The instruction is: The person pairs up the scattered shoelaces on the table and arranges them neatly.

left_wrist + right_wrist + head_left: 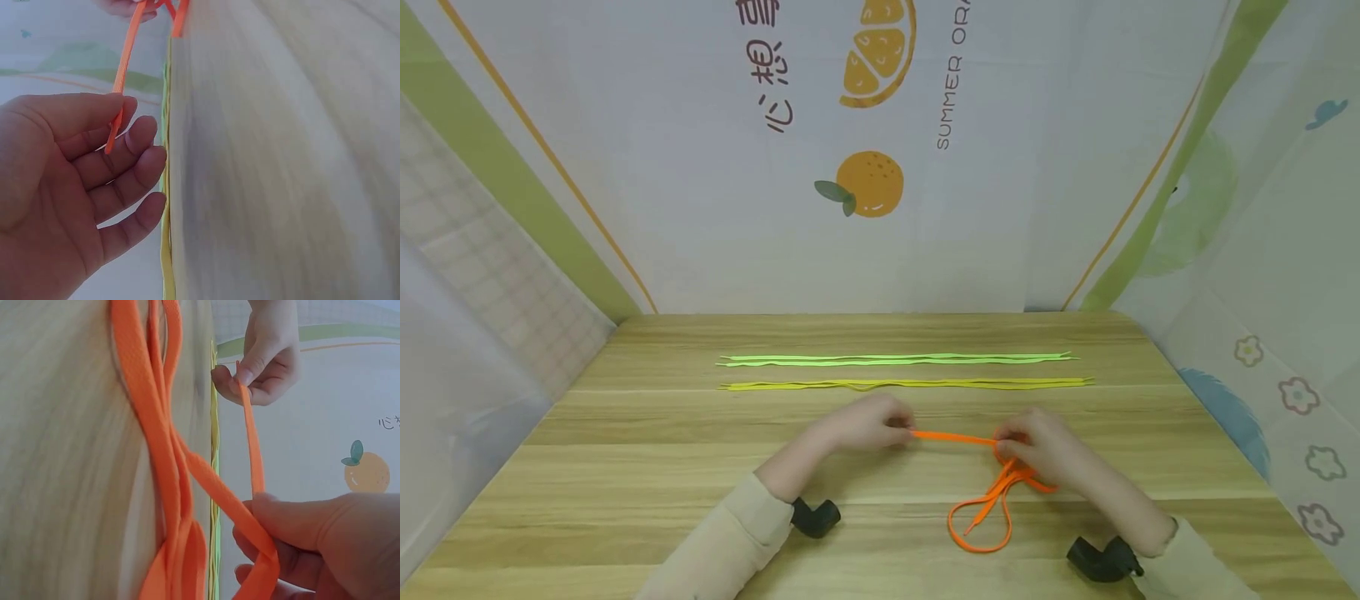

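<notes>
An orange shoelace [955, 437] runs between the two hands, a short stretch of it drawn nearly straight. My left hand [874, 422] pinches one end between thumb and forefinger, and a short tip [112, 134] pokes out past them in the left wrist view. The right hand [1037, 446] grips the lace where it joins a loose bundle, with thumb and fingers around it in the right wrist view. From there the bundle [165, 462] hangs in strands, and one loop [977, 550] with a loose tip lies toward the front of the table.
Beyond the hands, yellow shoelaces [917, 383] lie straight across the wooden table [625, 467]. Green shoelaces [895, 360] lie parallel behind them. A printed white cloth [737, 233] hangs along the table's far edge. Black wrist mounts [815, 518] show below both forearms.
</notes>
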Action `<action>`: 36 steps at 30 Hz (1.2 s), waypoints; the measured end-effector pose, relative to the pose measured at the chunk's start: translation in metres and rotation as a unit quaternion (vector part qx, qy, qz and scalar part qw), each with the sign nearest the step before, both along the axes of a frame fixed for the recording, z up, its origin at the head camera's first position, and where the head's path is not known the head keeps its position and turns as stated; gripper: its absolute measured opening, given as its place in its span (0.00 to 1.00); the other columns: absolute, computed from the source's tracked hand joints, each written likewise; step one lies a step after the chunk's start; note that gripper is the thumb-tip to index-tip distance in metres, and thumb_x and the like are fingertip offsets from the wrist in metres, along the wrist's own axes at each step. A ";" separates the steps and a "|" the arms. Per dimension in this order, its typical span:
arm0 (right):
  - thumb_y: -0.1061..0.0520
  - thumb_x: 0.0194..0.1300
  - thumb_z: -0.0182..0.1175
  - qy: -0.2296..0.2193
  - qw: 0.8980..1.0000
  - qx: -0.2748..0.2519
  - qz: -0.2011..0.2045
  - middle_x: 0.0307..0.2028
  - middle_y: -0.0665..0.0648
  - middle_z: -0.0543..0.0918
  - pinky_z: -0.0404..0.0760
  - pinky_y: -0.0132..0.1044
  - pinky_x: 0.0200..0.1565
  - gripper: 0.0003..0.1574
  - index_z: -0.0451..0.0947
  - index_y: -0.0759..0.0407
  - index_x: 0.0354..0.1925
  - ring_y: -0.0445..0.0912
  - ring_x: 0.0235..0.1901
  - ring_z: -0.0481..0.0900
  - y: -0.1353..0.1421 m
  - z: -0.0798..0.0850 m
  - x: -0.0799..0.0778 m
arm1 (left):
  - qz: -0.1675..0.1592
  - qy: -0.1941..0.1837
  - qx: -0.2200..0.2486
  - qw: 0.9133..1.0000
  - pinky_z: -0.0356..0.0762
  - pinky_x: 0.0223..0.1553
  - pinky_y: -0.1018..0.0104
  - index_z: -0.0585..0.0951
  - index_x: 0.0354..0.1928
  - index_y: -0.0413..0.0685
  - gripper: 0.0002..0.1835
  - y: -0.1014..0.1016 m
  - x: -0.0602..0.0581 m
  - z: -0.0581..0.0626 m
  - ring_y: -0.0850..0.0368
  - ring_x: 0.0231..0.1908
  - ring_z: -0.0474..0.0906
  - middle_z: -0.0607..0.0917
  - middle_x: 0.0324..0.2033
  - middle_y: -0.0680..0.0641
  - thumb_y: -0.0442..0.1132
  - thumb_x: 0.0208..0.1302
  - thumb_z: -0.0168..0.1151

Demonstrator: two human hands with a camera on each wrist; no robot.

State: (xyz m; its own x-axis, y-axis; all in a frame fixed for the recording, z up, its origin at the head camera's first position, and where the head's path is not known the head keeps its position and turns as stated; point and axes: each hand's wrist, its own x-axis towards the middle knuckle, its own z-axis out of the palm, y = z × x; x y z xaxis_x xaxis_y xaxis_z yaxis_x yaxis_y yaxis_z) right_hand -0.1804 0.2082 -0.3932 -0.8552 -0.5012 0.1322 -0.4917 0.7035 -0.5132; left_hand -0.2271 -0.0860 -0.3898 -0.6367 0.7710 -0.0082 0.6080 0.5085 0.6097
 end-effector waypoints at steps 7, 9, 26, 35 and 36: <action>0.57 0.62 0.65 0.004 1.000 0.001 0.011 0.25 0.39 0.78 0.70 0.36 0.35 0.06 0.83 0.48 0.28 0.41 0.32 0.70 0.003 0.006 0.000 | 0.028 -0.032 0.018 0.999 0.66 0.26 0.69 0.78 0.29 0.49 0.08 -0.015 0.002 0.001 0.65 0.22 0.66 0.74 0.21 0.58 0.38 0.69 0.57; 0.57 0.62 0.65 0.003 1.000 0.001 0.016 0.25 0.38 0.78 0.70 0.36 0.35 0.05 0.83 0.48 0.29 0.41 0.32 0.70 0.004 0.007 -0.001 | 0.032 -0.035 0.025 0.999 0.65 0.25 0.69 0.78 0.29 0.48 0.09 -0.019 0.004 0.001 0.65 0.21 0.65 0.74 0.21 0.58 0.38 0.69 0.57; 0.57 0.62 0.65 0.010 1.000 0.023 0.019 0.27 0.37 0.77 0.72 0.36 0.36 0.07 0.85 0.45 0.29 0.38 0.33 0.72 0.010 0.008 -0.003 | 0.050 -0.035 0.063 0.996 0.69 0.27 0.67 0.79 0.34 0.42 0.08 -0.054 0.011 0.007 0.63 0.24 0.68 0.74 0.22 0.56 0.36 0.71 0.53; 0.58 0.62 0.65 -0.001 1.000 0.014 0.015 0.29 0.40 0.77 0.74 0.34 0.34 0.04 0.86 0.51 0.34 0.39 0.33 0.73 0.013 0.012 -0.002 | 0.083 -0.060 0.079 0.992 0.74 0.31 0.63 0.79 0.37 0.41 0.07 -0.071 0.016 0.007 0.58 0.29 0.73 0.77 0.27 0.52 0.38 0.71 0.54; 0.58 0.62 0.65 -0.001 1.000 0.014 0.013 0.29 0.40 0.77 0.74 0.35 0.34 0.04 0.86 0.53 0.35 0.40 0.33 0.73 0.014 0.013 -0.001 | 0.086 -0.058 0.078 0.991 0.73 0.30 0.63 0.79 0.37 0.41 0.07 -0.073 0.016 0.007 0.58 0.28 0.73 0.77 0.26 0.52 0.37 0.71 0.54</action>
State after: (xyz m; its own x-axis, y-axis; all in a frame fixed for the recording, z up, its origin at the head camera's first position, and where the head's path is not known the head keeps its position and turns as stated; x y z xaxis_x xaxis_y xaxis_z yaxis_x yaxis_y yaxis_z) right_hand -0.1817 0.2218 -0.3804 -0.8423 -0.5266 0.1152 -0.5085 0.7052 -0.4942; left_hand -0.2112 -0.1592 -0.3829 -0.7608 0.6486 0.0225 0.4416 0.4920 0.7503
